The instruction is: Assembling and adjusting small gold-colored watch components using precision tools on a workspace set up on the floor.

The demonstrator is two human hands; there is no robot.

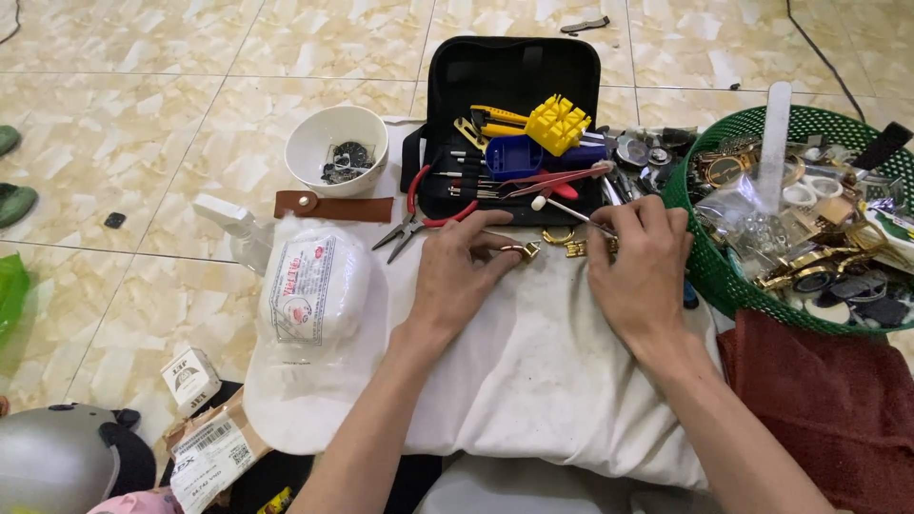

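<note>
**Two hands on small gold watch parts over a white cloth**

Landmark throughout: the open black zip tool case (505,71) lying on the tiled floor.

Far left of the case and nearer the person, a grey rounded helmet (52,462) shows at the frame corner, with small printed cardboard boxes (190,376) beside it. Left of the case and below it sits a white plastic-wrapped bundle (319,286). Just left of the case stands a white round bowl (336,148) holding dark small parts, and under the bowl lies a brown leather strap piece (333,207). Red-handled pliers (419,214) lie at the case's lower left corner.

Directly below the case spreads a white cloth (533,362). On it, the left hand (462,276) pinches a small gold metal watch piece (524,249) between thumb and fingertips, just beneath the case's front edge. More gold links (566,243) lie between the hands. The right hand (638,266) is closed around a thin white-tipped pin tool (566,209), its tip pointing towards the case.

Right of the case stands a green plastic mesh basket (700,266) heaped with watches and parts; below it lies a dark red cloth (828,400)
</note>
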